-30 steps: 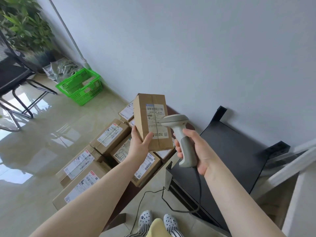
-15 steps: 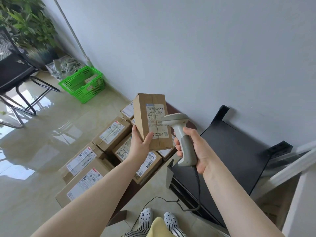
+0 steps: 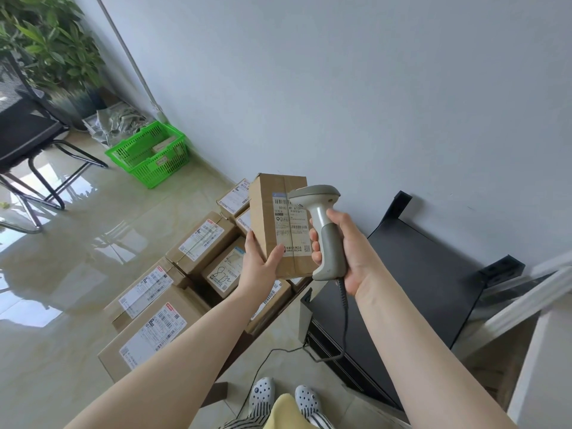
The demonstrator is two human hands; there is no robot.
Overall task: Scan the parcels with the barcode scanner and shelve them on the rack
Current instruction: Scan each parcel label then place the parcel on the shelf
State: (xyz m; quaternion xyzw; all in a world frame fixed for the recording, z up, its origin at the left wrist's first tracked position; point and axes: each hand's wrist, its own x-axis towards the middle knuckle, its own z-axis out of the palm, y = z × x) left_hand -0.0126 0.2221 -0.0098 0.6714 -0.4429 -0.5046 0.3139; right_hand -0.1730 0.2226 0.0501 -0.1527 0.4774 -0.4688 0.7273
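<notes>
My left hand (image 3: 258, 267) holds a brown cardboard parcel (image 3: 269, 212) upright by its lower left corner, its white shipping label facing me. My right hand (image 3: 346, 252) grips the handle of a grey corded barcode scanner (image 3: 322, 230), whose head overlaps the top right of the label. Below the hands, several more labelled parcels (image 3: 198, 243) lie side by side on a low surface. The black rack (image 3: 418, 274) stands against the wall at right, its top shelf bare.
A green plastic basket (image 3: 151, 156) sits on the floor by the wall. A black chair (image 3: 28, 140) and a potted plant (image 3: 46, 41) are at the far left. The scanner cable (image 3: 340, 335) trails down to the glossy tiled floor near my feet.
The scanner has moved closer to the parcel and now overlaps its label. The view has shifted slightly to the left; the parcel stays in my left hand.
</notes>
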